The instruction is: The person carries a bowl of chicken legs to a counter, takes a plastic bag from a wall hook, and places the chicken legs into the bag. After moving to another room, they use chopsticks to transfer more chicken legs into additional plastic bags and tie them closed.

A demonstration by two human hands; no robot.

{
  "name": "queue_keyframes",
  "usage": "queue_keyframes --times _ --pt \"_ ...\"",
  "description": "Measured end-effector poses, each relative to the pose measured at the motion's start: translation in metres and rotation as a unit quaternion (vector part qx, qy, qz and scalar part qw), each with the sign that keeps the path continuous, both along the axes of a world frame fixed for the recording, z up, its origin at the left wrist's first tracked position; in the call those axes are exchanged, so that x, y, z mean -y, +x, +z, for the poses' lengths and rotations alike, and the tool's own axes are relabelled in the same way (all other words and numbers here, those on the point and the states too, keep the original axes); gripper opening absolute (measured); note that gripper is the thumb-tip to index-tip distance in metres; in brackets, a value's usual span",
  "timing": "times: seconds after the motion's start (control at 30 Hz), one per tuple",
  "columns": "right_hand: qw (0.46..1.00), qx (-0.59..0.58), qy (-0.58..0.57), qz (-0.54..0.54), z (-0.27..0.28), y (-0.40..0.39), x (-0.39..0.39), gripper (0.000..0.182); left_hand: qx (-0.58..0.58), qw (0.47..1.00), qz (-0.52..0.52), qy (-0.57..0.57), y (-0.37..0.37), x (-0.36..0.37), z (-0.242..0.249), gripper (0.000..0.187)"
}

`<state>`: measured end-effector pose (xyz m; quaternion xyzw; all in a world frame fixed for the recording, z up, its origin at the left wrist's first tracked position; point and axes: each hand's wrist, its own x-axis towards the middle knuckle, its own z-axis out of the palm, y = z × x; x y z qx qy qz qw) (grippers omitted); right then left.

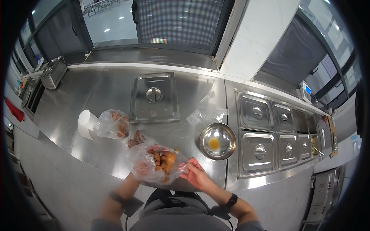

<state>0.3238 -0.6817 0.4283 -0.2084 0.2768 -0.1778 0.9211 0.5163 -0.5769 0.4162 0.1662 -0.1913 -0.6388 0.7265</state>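
A clear plastic bag (144, 159) with browned, glossy food pieces (166, 161) in it is held open at the counter's front edge. My right hand (196, 176) pinches the bag's right side between thumb and fingers. On the other side, my left hand (142, 169) grips the bag, partly covered by the crumpled plastic. Just behind this bag lie some brown pieces (135, 139), seemingly in plastic. Farther left, a second clear bag (115, 124) with reddish-brown food leans near a white paper-like cylinder (88, 124).
A steel bowl (228, 134) with some yellow liquid stands to the right. Behind are a lidded steel pan (142, 106) and loose clear plastic (206, 114). Several lidded pans (257, 148) are set into the right counter. A scale (305, 92) stands at far right.
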Motion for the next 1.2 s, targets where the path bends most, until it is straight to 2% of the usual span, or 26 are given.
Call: queue_keyframes --times 0.1,0.2,0.3,0.33,0.4,0.43,0.5,0.53,0.6,0.7,0.73,0.8,0.83,0.9,0.93,0.97,1.0,1.1,1.2 --pt "0.999 0.015 0.010 -0.026 -0.016 -0.007 0.003 0.005 0.254 0.962 0.072 -0.072 0.018 0.002 -0.037 0.061" --pt "0.999 -0.016 -0.011 -0.041 -0.027 -0.012 -0.001 0.005 0.130 0.988 0.001 0.088 0.022 -0.004 -0.052 0.049" --pt "0.982 -0.135 -0.107 -0.082 -0.036 -0.016 -0.004 0.006 0.106 0.987 -0.024 0.115 0.030 -0.002 -0.075 0.041" --pt "0.967 -0.181 -0.150 -0.098 -0.041 -0.017 -0.004 0.006 0.134 0.978 -0.007 0.162 0.033 -0.005 -0.081 0.040" --pt "0.952 -0.188 -0.224 -0.086 -0.058 -0.025 -0.002 0.006 0.190 0.948 0.028 0.255 0.035 -0.009 -0.069 0.038" --pt "0.943 -0.192 -0.259 -0.081 -0.065 -0.028 -0.001 0.006 0.229 0.935 -0.002 0.272 0.037 -0.007 -0.060 0.043" --pt "0.941 -0.212 -0.259 -0.049 -0.059 -0.026 -0.001 0.006 0.302 0.902 -0.058 0.304 0.036 -0.001 -0.031 0.054" --pt "0.940 -0.221 -0.259 -0.033 -0.056 -0.025 -0.001 0.006 0.422 0.865 -0.014 0.270 0.028 -0.002 -0.025 0.057" --pt "0.969 -0.163 -0.182 -0.041 -0.053 -0.026 0.002 0.008 0.639 0.744 0.074 0.182 0.008 0.000 -0.011 0.064" --pt "0.995 -0.076 -0.062 -0.028 -0.022 -0.032 0.008 0.016 0.777 0.581 0.097 0.223 -0.013 -0.010 0.025 0.065" --pt "0.999 -0.047 -0.020 -0.018 -0.008 -0.035 0.011 0.020 0.769 0.583 0.055 0.257 -0.010 -0.014 0.020 0.062" --pt "0.998 -0.037 -0.020 0.046 0.002 -0.047 0.022 0.028 0.748 0.580 -0.023 0.321 0.008 -0.026 0.008 0.056" --pt "0.996 -0.031 -0.021 0.080 0.008 -0.050 0.027 0.033 0.755 0.582 0.030 0.301 0.015 -0.030 0.009 0.052" --pt "0.996 0.029 -0.058 0.064 0.035 -0.048 0.034 0.036 0.763 0.578 0.133 0.258 0.027 -0.033 0.020 0.044" --pt "0.994 0.059 -0.077 0.056 0.046 -0.046 0.039 0.038 0.749 0.590 0.144 0.265 0.030 -0.031 0.032 0.040" --pt "0.984 0.045 -0.117 0.123 0.050 -0.045 0.045 0.039 0.735 0.601 0.156 0.271 0.033 -0.026 0.051 0.036" --pt "0.980 0.047 -0.149 0.128 0.057 -0.041 0.047 0.039 0.722 0.612 0.168 0.276 0.035 -0.021 0.063 0.032" --pt "0.962 0.074 -0.231 0.122 0.081 -0.026 0.052 0.042 0.532 0.801 0.141 0.235 0.041 -0.012 0.071 0.025" --pt "0.914 -0.034 -0.354 0.194 0.108 -0.007 0.047 0.047 0.496 0.817 0.161 0.245 0.028 -0.003 0.101 0.024"
